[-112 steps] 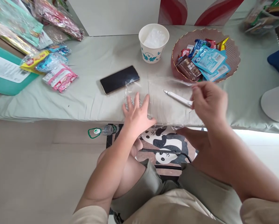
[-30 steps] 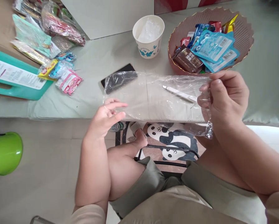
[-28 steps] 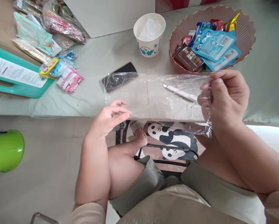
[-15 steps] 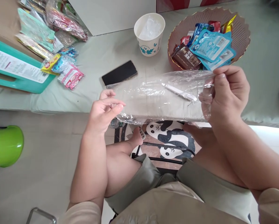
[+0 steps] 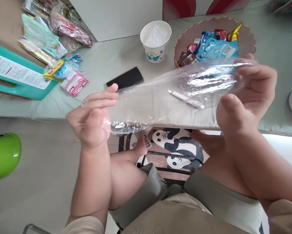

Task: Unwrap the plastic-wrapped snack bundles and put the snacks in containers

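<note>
A clear plastic bag (image 5: 150,97) is stretched in the air between my two hands, over the front edge of the covered bench. At its left end, my left hand (image 5: 92,118) holds it with curled fingers, film lying over the palm. My right hand (image 5: 248,94) holds the other end on its bent fingers, the thumb standing apart from them. Through the film I see a white utility knife (image 5: 187,99) lying on the bench. A black phone (image 5: 126,78) lies behind the bag's left part, slightly overlapped by it.
A paper cup (image 5: 156,42) with crumpled clear plastic inside stands further back. Right of it, a ribbed bowl (image 5: 247,35) holds several snack packets. More packets (image 5: 74,82) lie at the left by a green-and-white box (image 5: 16,70). A green bucket (image 5: 4,156) stands on the floor.
My hands have moved further apart, left hand to the left, right hand to the right and slightly up. The bag is drawn tauter, and the right thumb has come away from the fingers.
</note>
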Demonstrator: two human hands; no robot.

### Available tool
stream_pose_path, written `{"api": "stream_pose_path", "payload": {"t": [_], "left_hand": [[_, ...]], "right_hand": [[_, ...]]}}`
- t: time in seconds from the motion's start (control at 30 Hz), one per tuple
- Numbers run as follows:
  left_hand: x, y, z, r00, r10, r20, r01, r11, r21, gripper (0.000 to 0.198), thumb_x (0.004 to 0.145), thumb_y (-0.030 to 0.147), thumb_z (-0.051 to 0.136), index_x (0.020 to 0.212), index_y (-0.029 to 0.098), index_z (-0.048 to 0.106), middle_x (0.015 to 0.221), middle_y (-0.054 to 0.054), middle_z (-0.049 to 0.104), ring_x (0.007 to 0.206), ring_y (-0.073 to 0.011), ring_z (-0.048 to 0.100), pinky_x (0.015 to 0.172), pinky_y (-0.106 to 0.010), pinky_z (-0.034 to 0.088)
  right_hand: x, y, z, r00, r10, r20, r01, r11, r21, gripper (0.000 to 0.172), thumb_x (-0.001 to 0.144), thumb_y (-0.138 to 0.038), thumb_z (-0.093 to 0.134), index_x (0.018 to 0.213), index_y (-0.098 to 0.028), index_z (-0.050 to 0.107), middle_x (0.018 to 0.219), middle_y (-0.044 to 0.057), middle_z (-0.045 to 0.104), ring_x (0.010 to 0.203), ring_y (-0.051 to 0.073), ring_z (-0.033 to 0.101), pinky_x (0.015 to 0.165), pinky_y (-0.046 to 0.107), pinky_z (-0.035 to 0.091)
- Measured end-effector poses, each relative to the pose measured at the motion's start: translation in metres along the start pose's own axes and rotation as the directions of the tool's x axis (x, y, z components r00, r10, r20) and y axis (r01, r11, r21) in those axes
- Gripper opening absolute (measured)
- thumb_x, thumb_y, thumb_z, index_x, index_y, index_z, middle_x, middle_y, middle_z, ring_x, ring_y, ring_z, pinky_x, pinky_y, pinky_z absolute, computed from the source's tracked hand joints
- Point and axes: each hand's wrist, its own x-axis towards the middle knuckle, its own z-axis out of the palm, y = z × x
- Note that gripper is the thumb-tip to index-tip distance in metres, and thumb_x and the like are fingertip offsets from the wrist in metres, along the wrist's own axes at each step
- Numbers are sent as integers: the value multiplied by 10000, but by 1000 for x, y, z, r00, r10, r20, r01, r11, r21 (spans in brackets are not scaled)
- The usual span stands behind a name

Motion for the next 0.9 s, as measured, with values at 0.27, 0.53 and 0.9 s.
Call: {"api": "stream_pose_path", "payload": {"t": [0.27, 0.53, 0.9], "left_hand": [[9, 16, -2, 953, -274, 128, 300, 905, -301, 366, 701, 508, 840, 1013, 340, 748, 1268, 27, 726, 1061, -270, 735, 635, -302, 589], [28, -19, 6, 870, -487, 80, 480, 797, -367, 204, 805, 317, 683, 1002, 292, 729, 1117, -24, 772, 845, -192, 753, 435, -216, 432], [45, -54, 4, 707, -705, 52, 692, 675, -257, 258, 644, 115, 618, 827, 196, 781, 958, -31, 801, 479, -78, 617, 293, -145, 306]], "right_hand": [[5, -2, 9, 996, -80, 42, 72, 983, 168, 608, 798, -656, 753, 1333, -425, 579, 1486, 50, 521, 1469, 305, 472, 850, 433, 636], [4, -3, 30, 920, 360, 153, -391, 832, 395, 439, 711, -292, 776, 1097, -334, 572, 700, -52, 566, 566, 139, 465, 520, 298, 420], [0, 31, 30, 968, 27, 251, 4, 993, -122, 725, 811, -362, 776, 1426, -438, 400, 1168, 55, 564, 976, 232, 628, 716, 378, 579]]}}
